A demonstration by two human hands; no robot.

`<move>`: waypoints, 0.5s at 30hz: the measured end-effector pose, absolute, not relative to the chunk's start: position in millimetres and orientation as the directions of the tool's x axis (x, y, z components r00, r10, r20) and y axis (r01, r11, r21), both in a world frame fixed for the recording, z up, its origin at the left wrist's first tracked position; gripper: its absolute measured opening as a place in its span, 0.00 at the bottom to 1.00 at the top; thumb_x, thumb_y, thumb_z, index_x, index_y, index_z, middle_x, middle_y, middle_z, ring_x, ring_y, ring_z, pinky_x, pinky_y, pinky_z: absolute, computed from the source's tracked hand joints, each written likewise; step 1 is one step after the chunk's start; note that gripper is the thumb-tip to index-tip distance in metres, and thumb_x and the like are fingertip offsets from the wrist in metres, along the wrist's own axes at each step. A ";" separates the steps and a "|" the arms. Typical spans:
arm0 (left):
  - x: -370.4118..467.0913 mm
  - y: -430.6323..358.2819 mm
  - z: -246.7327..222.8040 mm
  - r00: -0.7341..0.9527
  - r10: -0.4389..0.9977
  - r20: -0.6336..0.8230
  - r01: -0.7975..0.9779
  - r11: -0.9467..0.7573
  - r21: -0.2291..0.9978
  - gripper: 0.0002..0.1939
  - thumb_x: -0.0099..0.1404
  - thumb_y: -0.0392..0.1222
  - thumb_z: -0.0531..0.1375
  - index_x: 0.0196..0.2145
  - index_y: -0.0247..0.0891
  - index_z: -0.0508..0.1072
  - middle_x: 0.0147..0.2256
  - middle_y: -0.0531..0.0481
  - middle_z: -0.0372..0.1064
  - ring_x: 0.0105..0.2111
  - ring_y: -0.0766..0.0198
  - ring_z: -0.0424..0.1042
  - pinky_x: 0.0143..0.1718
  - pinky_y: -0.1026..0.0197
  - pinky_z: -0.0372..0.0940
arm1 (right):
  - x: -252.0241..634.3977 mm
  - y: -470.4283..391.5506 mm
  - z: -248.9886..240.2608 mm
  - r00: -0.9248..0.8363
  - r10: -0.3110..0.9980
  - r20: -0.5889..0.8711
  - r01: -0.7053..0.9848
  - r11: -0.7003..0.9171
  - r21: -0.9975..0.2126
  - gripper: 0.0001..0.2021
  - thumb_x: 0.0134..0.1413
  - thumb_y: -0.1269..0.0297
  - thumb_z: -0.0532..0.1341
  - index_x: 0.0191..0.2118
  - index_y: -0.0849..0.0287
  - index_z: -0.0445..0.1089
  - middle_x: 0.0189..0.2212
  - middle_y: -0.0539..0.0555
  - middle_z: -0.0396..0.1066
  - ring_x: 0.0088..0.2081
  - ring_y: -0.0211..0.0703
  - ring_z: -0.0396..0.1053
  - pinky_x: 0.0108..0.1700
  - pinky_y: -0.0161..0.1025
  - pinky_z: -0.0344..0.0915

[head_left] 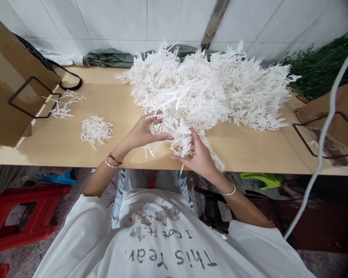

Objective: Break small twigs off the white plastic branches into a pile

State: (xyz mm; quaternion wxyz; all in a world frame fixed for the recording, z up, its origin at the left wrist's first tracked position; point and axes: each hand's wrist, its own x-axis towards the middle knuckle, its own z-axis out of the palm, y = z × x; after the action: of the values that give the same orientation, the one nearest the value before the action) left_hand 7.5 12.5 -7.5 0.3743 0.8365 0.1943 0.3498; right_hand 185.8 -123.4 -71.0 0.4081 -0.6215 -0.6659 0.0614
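A large heap of white branching sprigs [214,85] covers the middle and right of the wooden table. At its near edge, my left hand [149,131] is closed on a white sprig by thumb and fingers. To the right, my right hand [198,154] has its thumb and fingers curled around a bunch of white sprigs [181,143] near the table's front edge. A small pile of short white pieces [97,131] lies left of my left hand. Farther left are some loose white twigs [66,104].
Cardboard boxes [14,85] with black wire frames stand at both table ends. A white cable [321,139] hangs down on the right. Green foliage [324,69] fills the back right. Dark green cloth [108,58] lies along the wall. Red stools [31,204] stand below left.
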 end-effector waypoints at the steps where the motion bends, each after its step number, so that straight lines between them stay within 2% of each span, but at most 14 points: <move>1: 4.9 9.3 -3.7 0.660 0.614 0.433 0.056 -0.615 0.786 0.20 0.44 0.50 0.69 0.27 0.38 0.65 0.31 0.50 0.63 0.37 0.62 0.65 0.43 0.57 0.64 | 186.7 -125.1 -75.6 0.111 0.883 0.456 0.788 0.201 -0.581 0.30 0.45 0.59 0.66 0.55 0.58 0.60 0.48 0.62 0.70 0.45 0.54 0.70 0.44 0.49 0.67; 3: -1.2 3.9 4.7 0.606 0.664 0.438 0.031 -0.570 0.821 0.19 0.48 0.51 0.67 0.24 0.39 0.61 0.30 0.51 0.61 0.36 0.63 0.64 0.42 0.57 0.64 | 190.4 -126.2 -81.1 0.096 0.867 0.488 0.813 0.215 -0.541 0.11 0.50 0.67 0.60 0.41 0.58 0.68 0.33 0.56 0.74 0.35 0.50 0.71 0.38 0.45 0.67; 4: -4.5 2.0 9.0 0.572 0.686 0.450 0.010 -0.554 0.832 0.20 0.52 0.51 0.65 0.21 0.39 0.58 0.28 0.52 0.59 0.34 0.65 0.63 0.41 0.58 0.64 | 192.7 -126.0 -81.7 0.075 0.848 0.524 0.824 0.243 -0.512 0.05 0.50 0.70 0.58 0.35 0.57 0.69 0.28 0.55 0.73 0.31 0.48 0.70 0.35 0.44 0.66; 7: -14.6 -0.2 20.1 0.484 0.725 0.490 -0.067 -0.527 0.847 0.23 0.59 0.46 0.60 0.18 0.38 0.50 0.24 0.54 0.50 0.27 0.69 0.58 0.34 0.61 0.61 | 199.3 -126.0 -76.9 -0.073 0.796 0.601 0.803 0.404 -0.438 0.07 0.53 0.71 0.56 0.27 0.57 0.68 0.19 0.51 0.68 0.23 0.42 0.65 0.28 0.39 0.61; 10: -23.5 0.8 26.2 0.420 0.754 0.505 -0.114 -0.509 0.853 0.24 0.57 0.41 0.62 0.18 0.38 0.47 0.23 0.55 0.46 0.25 0.70 0.54 0.28 0.63 0.58 | 204.5 -128.3 -67.4 -0.232 0.716 0.659 0.719 0.582 -0.379 0.05 0.55 0.70 0.57 0.30 0.56 0.69 0.16 0.48 0.65 0.18 0.36 0.60 0.21 0.35 0.55; 12: -28.2 2.2 27.7 0.380 0.771 0.511 -0.150 -0.494 0.857 0.25 0.56 0.38 0.63 0.18 0.38 0.47 0.23 0.55 0.44 0.24 0.71 0.53 0.27 0.64 0.56 | 208.1 -130.2 -59.4 -0.249 0.662 0.707 0.688 0.634 -0.352 0.05 0.56 0.70 0.57 0.32 0.55 0.69 0.14 0.46 0.64 0.15 0.34 0.57 0.19 0.34 0.52; 15: -33.7 3.7 28.5 0.325 0.785 0.528 -0.218 -0.481 0.849 0.24 0.55 0.36 0.64 0.19 0.38 0.47 0.23 0.55 0.43 0.24 0.71 0.51 0.26 0.65 0.55 | 214.8 -131.9 -44.0 -0.236 0.649 0.723 0.704 0.627 -0.333 0.06 0.57 0.71 0.56 0.33 0.56 0.70 0.14 0.46 0.64 0.14 0.32 0.56 0.18 0.32 0.52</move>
State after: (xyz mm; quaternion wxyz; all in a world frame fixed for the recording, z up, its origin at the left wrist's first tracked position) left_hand -33.7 3.7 28.5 0.4630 0.6693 0.2118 0.5411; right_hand 214.8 -131.9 -44.0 0.4434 -0.4305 -0.7856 -0.0308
